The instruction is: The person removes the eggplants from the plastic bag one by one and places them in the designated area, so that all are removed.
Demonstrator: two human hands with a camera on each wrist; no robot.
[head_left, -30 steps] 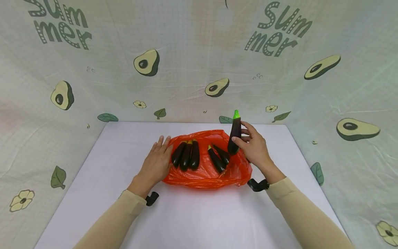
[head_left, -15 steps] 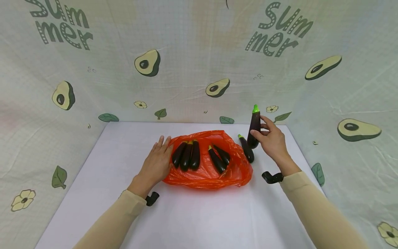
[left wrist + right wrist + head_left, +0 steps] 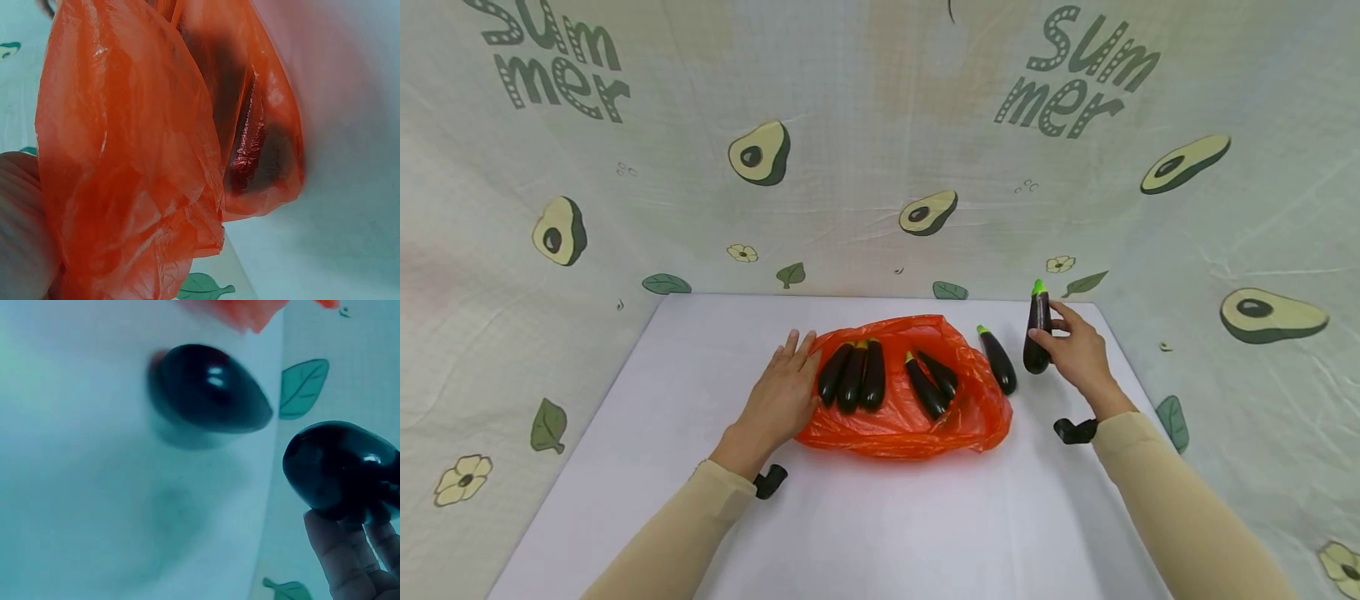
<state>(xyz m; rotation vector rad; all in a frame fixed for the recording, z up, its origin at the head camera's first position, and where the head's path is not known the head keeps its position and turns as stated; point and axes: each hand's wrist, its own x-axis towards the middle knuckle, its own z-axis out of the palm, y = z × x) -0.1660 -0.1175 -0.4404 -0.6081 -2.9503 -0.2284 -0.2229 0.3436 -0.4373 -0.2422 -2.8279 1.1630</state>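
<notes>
My right hand [image 3: 1082, 350] pinches an eggplant [image 3: 1037, 337] with a bright green stem, held upright above the right side of the table. In the right wrist view, its dark rounded end [image 3: 334, 465] faces the camera. My left hand [image 3: 778, 398] rests with straight fingers against the left edge of an orange plastic bag [image 3: 895, 442]; the thumb is hidden in the head view. Inside that spread bag lie three eggplants [image 3: 852, 379] side by side at left and two eggplants [image 3: 927, 390] at right. Another eggplant [image 3: 997, 360] lies on the table just right of the bag.
The white table [image 3: 917, 525] extends in front of the bag and to both sides. A pale cloth [image 3: 842, 150] printed with avocados, leaves and lettering stands behind the table and along its sides. Black camera mounts [image 3: 1075, 431] sit at both wrists.
The right hand has carried its eggplant from over the bag's right end to the right, then lower over the table. The table eggplant, earlier hidden, has come into sight. The left hand stays put.
</notes>
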